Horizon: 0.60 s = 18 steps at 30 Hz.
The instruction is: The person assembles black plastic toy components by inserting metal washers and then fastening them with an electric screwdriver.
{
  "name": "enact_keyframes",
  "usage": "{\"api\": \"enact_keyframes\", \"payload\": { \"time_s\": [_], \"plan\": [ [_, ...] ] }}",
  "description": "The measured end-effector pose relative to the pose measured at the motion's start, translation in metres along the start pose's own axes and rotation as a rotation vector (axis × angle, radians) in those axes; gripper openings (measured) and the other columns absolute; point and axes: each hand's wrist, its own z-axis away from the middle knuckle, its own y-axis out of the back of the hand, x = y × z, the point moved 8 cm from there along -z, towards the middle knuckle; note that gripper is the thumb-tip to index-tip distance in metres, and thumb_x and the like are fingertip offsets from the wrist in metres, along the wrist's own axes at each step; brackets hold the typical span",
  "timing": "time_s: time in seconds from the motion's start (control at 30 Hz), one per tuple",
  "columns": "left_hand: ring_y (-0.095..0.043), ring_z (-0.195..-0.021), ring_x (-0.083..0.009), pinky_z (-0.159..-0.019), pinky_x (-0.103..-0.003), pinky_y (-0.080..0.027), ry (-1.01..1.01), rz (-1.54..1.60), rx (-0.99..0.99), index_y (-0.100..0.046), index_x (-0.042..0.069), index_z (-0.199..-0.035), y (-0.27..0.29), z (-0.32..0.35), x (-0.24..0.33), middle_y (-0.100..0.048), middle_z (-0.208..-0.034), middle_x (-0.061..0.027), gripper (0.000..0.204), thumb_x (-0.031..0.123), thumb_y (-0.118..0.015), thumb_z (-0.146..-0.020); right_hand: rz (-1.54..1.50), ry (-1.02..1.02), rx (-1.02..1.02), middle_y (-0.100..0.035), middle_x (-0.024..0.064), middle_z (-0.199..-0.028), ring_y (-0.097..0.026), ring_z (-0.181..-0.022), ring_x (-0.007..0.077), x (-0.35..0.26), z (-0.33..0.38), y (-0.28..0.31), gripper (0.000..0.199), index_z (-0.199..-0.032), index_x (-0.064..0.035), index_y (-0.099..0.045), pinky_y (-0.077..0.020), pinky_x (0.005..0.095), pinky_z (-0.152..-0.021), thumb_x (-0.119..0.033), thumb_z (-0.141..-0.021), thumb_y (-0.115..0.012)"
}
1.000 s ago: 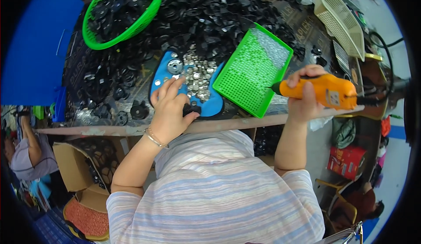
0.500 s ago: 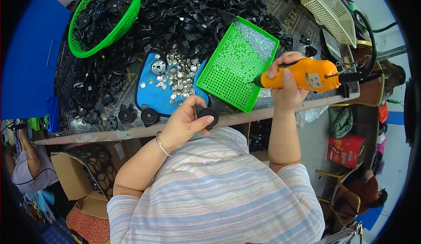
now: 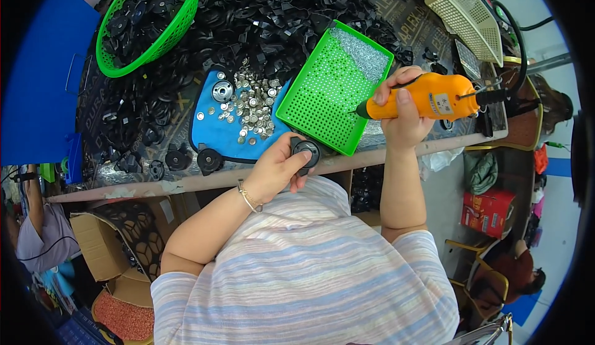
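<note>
My left hand (image 3: 277,168) is closed on a round black plastic part (image 3: 308,153), thumb on its face, at the table's front edge. An orange electric screwdriver (image 3: 437,98) lies in the grip of my right hand (image 3: 406,106), its dark tip pointing left over a green perforated tray (image 3: 291,110). Small silvery screws (image 3: 365,57) are heaped in that tray's far right corner. Left of the tray, a blue cloth (image 3: 211,131) carries many small round metal pieces (image 3: 254,109) and a larger silver disc (image 3: 222,91).
Black plastic parts (image 3: 266,22) pile across the far table. A green basket (image 3: 189,26) of black discs stands far left, a cream basket (image 3: 468,22) far right. Two black round parts (image 3: 211,161) lie by the front edge. An open cardboard box (image 3: 99,246) stands below left.
My left hand has shifted slightly right, and the black part has turned so more of its face shows. The screwdriver has moved a little left.
</note>
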Motion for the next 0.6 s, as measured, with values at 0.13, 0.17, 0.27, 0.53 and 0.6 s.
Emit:
{"api": "enact_keyframes", "payload": {
  "time_s": [0.13, 0.17, 0.27, 0.53, 0.6],
  "plan": [
    [-0.046, -0.041, -0.0098, -0.033, -0.020, -0.035, 0.002, -0.027, 0.054, -0.038, 0.008, -0.103, 0.005, -0.006, -0.003, -0.054, -0.074, -0.0076, 0.016, 0.011, -0.046, -0.089, -0.085, 0.029, 0.009, -0.048, 0.0113, -0.085, -0.053, -0.061, 0.0168, -0.014, 0.000, -0.002, 0.016, -0.091, 0.0010, -0.047, -0.0453, 0.0265, -0.056, 0.000, -0.077, -0.055],
    [-0.046, -0.041, -0.0089, -0.032, -0.020, -0.034, 0.028, -0.036, 0.073, -0.038, 0.008, -0.103, 0.008, -0.006, -0.004, -0.054, -0.074, -0.0071, 0.015, 0.011, -0.046, -0.090, -0.079, 0.060, -0.022, -0.047, 0.0130, -0.088, -0.053, -0.061, 0.0182, -0.024, 0.000, -0.006, 0.018, -0.092, 0.0015, -0.047, -0.0455, 0.0274, -0.056, -0.005, -0.078, -0.056],
    [-0.044, -0.041, -0.0067, -0.032, -0.019, -0.032, 0.013, -0.014, 0.070, -0.038, 0.008, -0.102, 0.007, -0.006, -0.003, -0.054, -0.070, -0.0048, 0.015, 0.012, -0.046, -0.089, -0.139, 0.055, -0.135, -0.047, 0.0120, -0.085, -0.054, -0.061, 0.0177, -0.042, 0.003, -0.029, 0.028, -0.092, 0.0011, -0.046, -0.0463, 0.0276, -0.056, -0.018, -0.079, -0.062],
    [-0.042, -0.040, -0.0067, -0.031, -0.020, -0.029, 0.007, 0.004, 0.064, -0.038, 0.009, -0.098, 0.008, -0.007, -0.006, -0.052, -0.069, -0.0038, 0.013, 0.012, -0.047, -0.089, -0.094, -0.163, -0.302, -0.046, 0.0075, -0.086, -0.054, -0.065, 0.0134, -0.035, 0.028, -0.070, 0.029, -0.091, -0.0054, -0.047, -0.0440, 0.0236, -0.060, -0.021, -0.076, -0.066],
    [-0.041, -0.040, -0.0068, -0.031, -0.020, -0.029, 0.003, -0.003, 0.060, -0.038, 0.009, -0.098, 0.008, -0.006, -0.006, -0.051, -0.068, -0.0035, 0.013, 0.012, -0.047, -0.089, -0.112, -0.182, -0.316, -0.047, 0.0071, -0.084, -0.053, -0.066, 0.0128, -0.028, 0.030, -0.075, 0.026, -0.090, -0.0054, -0.048, -0.0431, 0.0229, -0.060, -0.012, -0.073, -0.066]
  ]
}}
